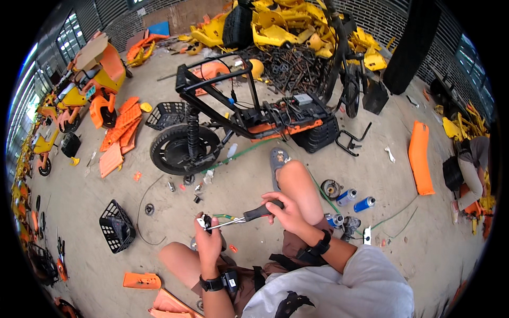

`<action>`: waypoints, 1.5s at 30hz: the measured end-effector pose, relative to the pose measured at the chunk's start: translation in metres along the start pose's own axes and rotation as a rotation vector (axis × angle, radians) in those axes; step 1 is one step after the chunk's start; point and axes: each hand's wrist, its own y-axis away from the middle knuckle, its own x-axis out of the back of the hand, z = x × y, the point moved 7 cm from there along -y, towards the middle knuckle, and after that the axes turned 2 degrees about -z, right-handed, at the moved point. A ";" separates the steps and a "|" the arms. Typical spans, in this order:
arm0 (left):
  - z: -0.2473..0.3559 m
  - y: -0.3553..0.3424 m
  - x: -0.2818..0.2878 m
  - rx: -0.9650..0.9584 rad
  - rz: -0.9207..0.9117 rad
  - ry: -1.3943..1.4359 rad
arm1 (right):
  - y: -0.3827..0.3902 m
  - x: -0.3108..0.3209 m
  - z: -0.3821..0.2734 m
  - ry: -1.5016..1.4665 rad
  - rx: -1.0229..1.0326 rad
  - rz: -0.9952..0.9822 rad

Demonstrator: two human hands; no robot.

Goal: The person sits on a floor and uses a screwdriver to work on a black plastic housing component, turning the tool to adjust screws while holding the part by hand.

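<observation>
My right hand [286, 211] is closed round the dark handle of a screwdriver [256, 212]. Its metal shaft points left, and the tip reaches a small black part with a white piece [206, 221]. That part is pinched between the fingers of my left hand [210, 243]; its exact kind is too small to make out. Green and yellow wires [227, 216] show beside the shaft. Beyond my hands stands a stripped scooter frame [222, 87] with its black wheel [184, 149] towards the left.
Blue spray cans [364, 204] and a round metal part [331, 188] lie right of my knee. At left sits a black basket [117, 227]. Orange panels [420, 159] and loose small parts litter the concrete. Yellow plastic [275, 26] is heaped behind; another person [472, 169] bends at far right.
</observation>
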 end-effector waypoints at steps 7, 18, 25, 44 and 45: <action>-0.005 -0.010 0.001 -0.060 0.062 0.288 | 0.017 0.000 -0.063 0.070 0.238 0.095; 0.015 -0.035 0.037 0.206 0.136 0.619 | 0.060 -0.145 -0.213 0.801 1.146 -0.848; 0.024 -0.113 0.045 0.249 0.092 0.314 | 0.003 -0.167 -0.131 0.620 0.835 -1.237; 0.022 -0.119 0.030 0.223 0.089 0.129 | -0.116 0.010 -0.100 0.279 0.315 0.257; 0.020 -0.117 0.028 0.265 0.082 0.150 | -0.124 0.022 -0.088 0.136 0.212 0.325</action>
